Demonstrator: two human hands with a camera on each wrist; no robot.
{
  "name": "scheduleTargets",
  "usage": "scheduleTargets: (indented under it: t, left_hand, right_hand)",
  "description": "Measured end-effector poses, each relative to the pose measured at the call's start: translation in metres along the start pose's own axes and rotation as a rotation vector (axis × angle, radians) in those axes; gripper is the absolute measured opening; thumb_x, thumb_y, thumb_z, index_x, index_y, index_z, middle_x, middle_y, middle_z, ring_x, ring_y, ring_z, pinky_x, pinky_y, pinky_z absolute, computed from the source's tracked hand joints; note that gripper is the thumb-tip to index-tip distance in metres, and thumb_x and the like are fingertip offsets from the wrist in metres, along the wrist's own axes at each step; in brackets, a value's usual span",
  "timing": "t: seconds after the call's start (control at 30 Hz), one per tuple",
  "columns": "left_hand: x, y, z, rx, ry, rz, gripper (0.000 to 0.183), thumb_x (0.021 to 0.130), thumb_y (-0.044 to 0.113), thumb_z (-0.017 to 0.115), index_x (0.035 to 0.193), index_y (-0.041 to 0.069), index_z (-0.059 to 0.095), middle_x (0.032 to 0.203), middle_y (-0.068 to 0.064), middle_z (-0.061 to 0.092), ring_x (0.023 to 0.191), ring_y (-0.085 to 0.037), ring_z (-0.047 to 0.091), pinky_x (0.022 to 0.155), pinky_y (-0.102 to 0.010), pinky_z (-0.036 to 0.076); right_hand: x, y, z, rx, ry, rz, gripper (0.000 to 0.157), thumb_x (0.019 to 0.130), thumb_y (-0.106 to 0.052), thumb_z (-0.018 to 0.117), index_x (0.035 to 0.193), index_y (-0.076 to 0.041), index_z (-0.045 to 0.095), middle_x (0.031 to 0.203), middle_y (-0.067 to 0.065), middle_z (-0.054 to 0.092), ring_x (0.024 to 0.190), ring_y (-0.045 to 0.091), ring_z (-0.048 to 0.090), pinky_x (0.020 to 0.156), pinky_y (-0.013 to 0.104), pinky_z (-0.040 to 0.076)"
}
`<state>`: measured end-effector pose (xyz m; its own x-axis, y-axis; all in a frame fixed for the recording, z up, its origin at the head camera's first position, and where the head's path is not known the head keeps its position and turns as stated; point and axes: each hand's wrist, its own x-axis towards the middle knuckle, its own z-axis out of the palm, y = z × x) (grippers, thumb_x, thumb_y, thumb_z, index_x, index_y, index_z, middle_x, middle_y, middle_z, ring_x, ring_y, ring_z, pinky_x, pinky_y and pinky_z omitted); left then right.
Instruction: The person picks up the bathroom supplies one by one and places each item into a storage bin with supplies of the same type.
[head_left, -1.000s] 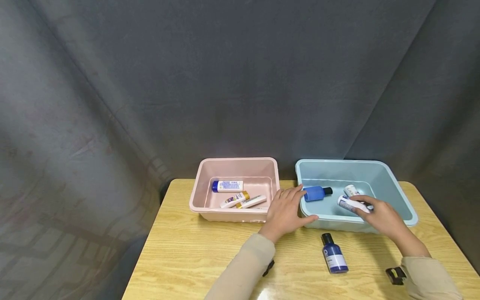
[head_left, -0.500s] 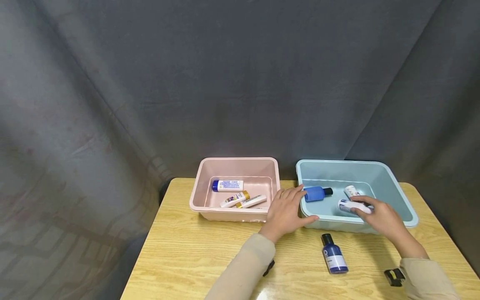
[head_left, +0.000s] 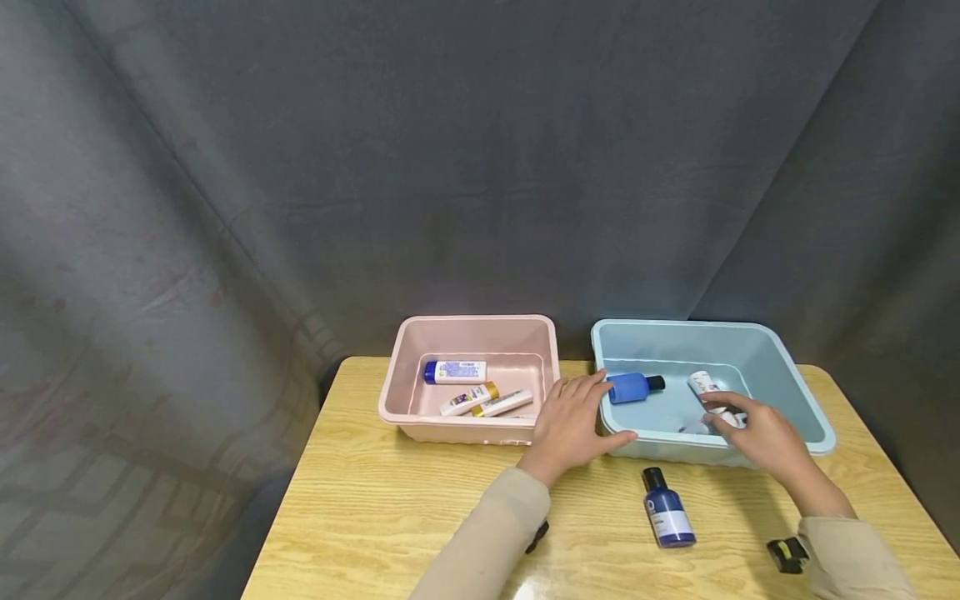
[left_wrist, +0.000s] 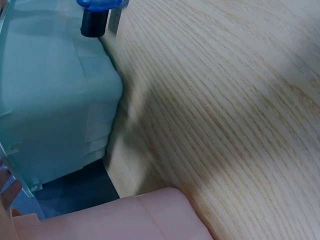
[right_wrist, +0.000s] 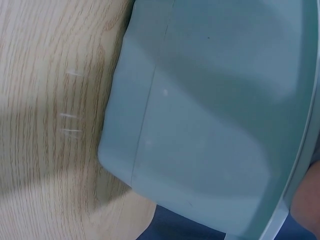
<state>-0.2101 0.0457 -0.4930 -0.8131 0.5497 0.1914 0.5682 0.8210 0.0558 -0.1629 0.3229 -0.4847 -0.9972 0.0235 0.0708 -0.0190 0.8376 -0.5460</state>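
Note:
My right hand reaches over the front rim of the light blue bin, thumb and fingers apart. Just below its fingertips lies a blurred white bottle, partly hidden. A white printed bottle lies behind it. My left hand rests at the bin's left front corner with fingers extended, beside a blue bottle with a black cap lying inside. On the table in front, a dark blue bottle lies on its side. In the right wrist view, only an edge of the hand shows.
To the left stands a pink bin with a blue-capped white tube and gold-capped tubes in it. The wooden table carries both bins. A dark grey curtain hangs behind.
The right hand has let go of the white bottle, which has dropped lower into the light blue bin. The left hand has stayed in place.

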Motion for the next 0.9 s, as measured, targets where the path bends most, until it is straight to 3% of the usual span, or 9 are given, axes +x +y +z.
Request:
scheduleTargets:
  t: [0.13,0.23,0.37,0.47,0.73,0.9]
  left_hand:
    - [0.000,0.000,0.001,-0.001,0.003,-0.001,0.088,0.085,0.085,0.033,0.152,0.029,0.038,0.161,0.010,0.028,0.140,-0.012,0.036,0.116,-0.038,0.026]
    - [0.000,0.000,0.001,0.002,0.003,-0.001,0.088,0.085,0.085,0.032,0.152,0.029,0.038,0.161,0.010,0.028,0.140,-0.012,0.037,0.117,-0.037,0.025]
    - [0.000,0.000,0.001,0.006,0.003,-0.002,0.088,0.085,0.085,0.032,0.152,0.029,0.038,0.160,0.009,0.029,0.140,-0.012,0.037,0.117,-0.037,0.025]
    - [0.001,0.000,0.001,0.008,0.005,-0.001,0.088,0.085,0.085,0.033,0.152,0.029,0.038,0.160,0.009,0.029,0.140,-0.012,0.037,0.117,-0.037,0.025]
    - [0.001,0.000,0.003,0.003,0.009,0.001,0.088,0.084,0.085,0.032,0.152,0.029,0.039,0.160,0.009,0.029,0.139,-0.013,0.038,0.116,-0.037,0.026]
    - [0.001,0.000,0.001,0.007,0.006,-0.002,0.088,0.085,0.085,0.032,0.152,0.029,0.039,0.160,0.009,0.029,0.139,-0.012,0.038,0.116,-0.037,0.025]
  right_hand:
    - [0.000,0.000,0.001,-0.011,0.037,-0.043,0.032,0.090,-0.012,0.070,0.120,-0.001,0.067,0.112,0.029,0.065,0.093,0.044,0.060,0.058,0.036,0.045]
    - [-0.001,0.000,0.001,0.000,0.041,-0.047,0.031,0.091,-0.011,0.069,0.120,-0.001,0.067,0.115,0.030,0.063,0.093,0.045,0.059,0.061,0.043,0.048]
    - [-0.003,0.000,0.001,0.050,0.090,-0.071,0.027,0.093,-0.005,0.066,0.120,-0.001,0.067,0.119,0.031,0.062,0.099,0.047,0.057,0.075,0.058,0.048]
    - [-0.006,-0.001,0.002,0.092,0.148,-0.102,0.025,0.094,0.000,0.063,0.118,0.001,0.067,0.116,0.029,0.064,0.101,0.045,0.057,0.082,0.060,0.046]
    - [-0.013,-0.006,-0.002,0.105,0.200,-0.097,0.026,0.094,0.003,0.062,0.119,0.001,0.067,0.114,0.029,0.065,0.099,0.045,0.058,0.078,0.063,0.046]
    - [-0.015,-0.014,-0.005,0.087,0.228,-0.107,0.027,0.094,0.002,0.062,0.120,-0.001,0.067,0.110,0.025,0.068,0.093,0.016,0.057,0.079,0.057,0.047]
